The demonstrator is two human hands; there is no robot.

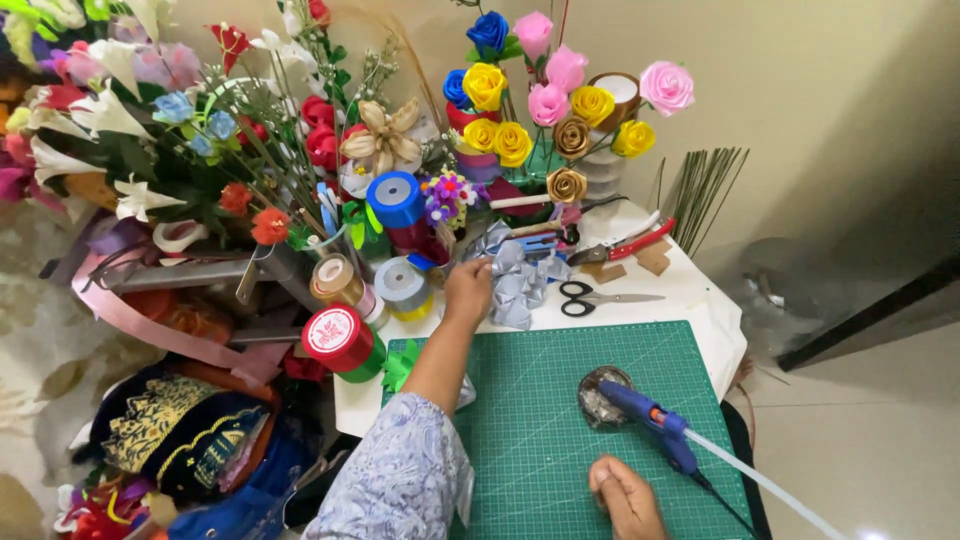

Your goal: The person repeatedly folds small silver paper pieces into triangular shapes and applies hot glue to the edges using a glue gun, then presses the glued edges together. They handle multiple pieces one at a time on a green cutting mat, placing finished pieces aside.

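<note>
Ribbon spools (342, 338) crowd the bench's (700, 300) left edge, one pair of scissors (578, 297) and red pliers (640, 243) lie behind the green mat (540, 420). Your left hand (468, 290) is closed on the silver ribbon (520, 280), a crumpled shiny heap behind the mat. Your right hand (625, 495) rests loosely curled beside the blue glue gun (652, 420), holding nothing.

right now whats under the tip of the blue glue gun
The glue gun nozzle rests on a small round dish on the green cutting mat; the dish's contents are unclear.
</note>
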